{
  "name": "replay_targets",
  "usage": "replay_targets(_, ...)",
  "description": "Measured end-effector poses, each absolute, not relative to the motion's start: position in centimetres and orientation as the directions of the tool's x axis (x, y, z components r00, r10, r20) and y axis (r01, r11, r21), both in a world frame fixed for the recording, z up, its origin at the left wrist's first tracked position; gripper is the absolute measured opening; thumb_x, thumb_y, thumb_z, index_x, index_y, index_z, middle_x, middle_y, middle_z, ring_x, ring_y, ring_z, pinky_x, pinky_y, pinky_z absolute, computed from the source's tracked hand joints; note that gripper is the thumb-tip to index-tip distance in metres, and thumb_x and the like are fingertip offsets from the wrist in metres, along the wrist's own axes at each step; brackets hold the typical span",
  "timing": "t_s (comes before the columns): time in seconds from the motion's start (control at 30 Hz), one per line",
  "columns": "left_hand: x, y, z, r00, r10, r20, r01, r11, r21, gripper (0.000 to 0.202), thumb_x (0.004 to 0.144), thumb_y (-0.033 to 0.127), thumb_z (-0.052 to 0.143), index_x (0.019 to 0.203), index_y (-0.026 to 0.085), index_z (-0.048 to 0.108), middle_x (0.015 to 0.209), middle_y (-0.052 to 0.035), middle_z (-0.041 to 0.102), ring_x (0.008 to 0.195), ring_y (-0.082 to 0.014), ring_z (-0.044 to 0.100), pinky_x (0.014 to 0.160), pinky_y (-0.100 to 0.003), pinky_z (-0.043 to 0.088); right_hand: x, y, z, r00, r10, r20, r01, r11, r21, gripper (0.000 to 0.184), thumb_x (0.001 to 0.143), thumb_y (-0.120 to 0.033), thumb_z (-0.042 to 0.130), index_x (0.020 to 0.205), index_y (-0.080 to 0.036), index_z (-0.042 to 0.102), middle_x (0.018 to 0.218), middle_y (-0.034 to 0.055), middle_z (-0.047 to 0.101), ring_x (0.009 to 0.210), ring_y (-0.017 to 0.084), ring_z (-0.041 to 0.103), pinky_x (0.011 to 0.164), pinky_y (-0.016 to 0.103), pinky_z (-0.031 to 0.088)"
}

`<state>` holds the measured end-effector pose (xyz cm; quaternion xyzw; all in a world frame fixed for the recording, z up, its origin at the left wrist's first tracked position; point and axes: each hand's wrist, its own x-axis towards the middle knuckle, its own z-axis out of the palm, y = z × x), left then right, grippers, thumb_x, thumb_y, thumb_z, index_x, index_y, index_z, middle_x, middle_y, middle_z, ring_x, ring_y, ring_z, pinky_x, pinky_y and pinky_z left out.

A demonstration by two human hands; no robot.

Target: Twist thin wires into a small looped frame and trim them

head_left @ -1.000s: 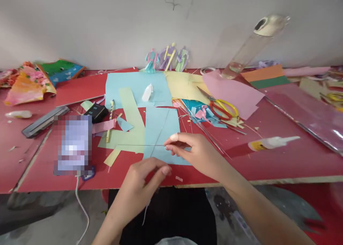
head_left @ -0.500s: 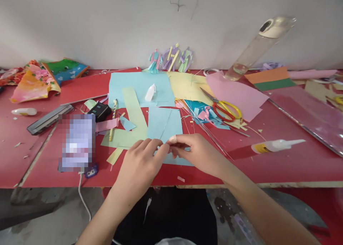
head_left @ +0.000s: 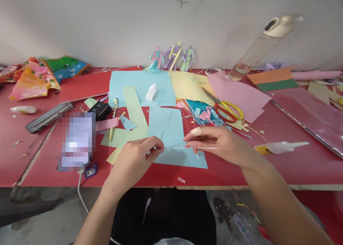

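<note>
My left hand [head_left: 135,154] is closed in a pinch on the ends of thin wires [head_left: 174,148] above the light blue paper sheet [head_left: 175,121]. One wire stretches straight to the right, passing below the fingers of my right hand [head_left: 219,141]. Another runs slanting up to the right fingertips, which are closed on it. A pale wrap covers one right fingertip. On the blue sheet lies a further thin wire [head_left: 166,124]. More loose wires [head_left: 191,109] lie beyond the right hand, near paper scraps.
Scissors [head_left: 227,109] lie behind my right hand, with a glue bottle [head_left: 278,147] to the right. A small white bottle [head_left: 151,92] stands on blue paper. Paper figures [head_left: 171,57] lean at the wall. A phone [head_left: 77,141], pencil [head_left: 114,118] and tall bottle [head_left: 250,50] are around.
My hands, together before, have drawn apart. The right one has moved right and up, and wire now spans the gap between them. My left hand has shifted slightly left.
</note>
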<state>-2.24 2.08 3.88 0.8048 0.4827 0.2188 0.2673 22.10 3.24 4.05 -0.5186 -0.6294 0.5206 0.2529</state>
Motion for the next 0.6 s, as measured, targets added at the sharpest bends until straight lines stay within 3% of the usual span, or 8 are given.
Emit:
replay_targets(0.17,-1.9,2.4,4.0,0.434,0.901,0.001,0.545,-0.264,0.796,0.013,0.085,0.009,0.061,0.083,0.022,0.062,0.075,0.0073,0.068,0.061,-0.007,0.059,0.058,-0.017,0.042,21.1,2.3,2.7,-0.179,0.953,-0.246,0.084,-0.235,-0.968,0.023,0.068,-0.034,0.082,0.086,-0.022,0.073,0.073,0.0014,0.071,0.061,0.014,0.065,0.06,0.028,0.054)
replay_targets(0.3,-1.5,3.2,4.2,0.46,0.886,-0.05,0.418,-0.166,0.893,0.008,0.086,0.013,0.062,0.082,0.02,0.06,0.066,0.0065,0.063,0.062,-0.0082,0.062,0.059,-0.018,0.045,20.3,2.6,1.7,-0.148,0.977,-0.155,-0.206,-0.183,-0.961,0.031,0.062,-0.039,0.086,0.084,-0.024,0.072,0.064,-0.0005,0.069,0.051,0.013,0.06,0.051,0.028,0.051)
replay_targets(0.6,-0.4,4.5,4.8,0.501,0.865,-0.038,0.281,-0.121,0.952,0.006,0.086,0.024,0.063,0.083,0.019,0.06,0.071,0.0029,0.068,0.064,-0.0117,0.067,0.061,-0.023,0.052,19.4,3.1,1.4,-0.191,0.981,-0.014,-0.118,-0.037,-0.992,0.021,0.072,-0.04,0.08,0.08,-0.021,0.072,0.07,0.0023,0.069,0.061,0.015,0.065,0.059,0.031,0.058)
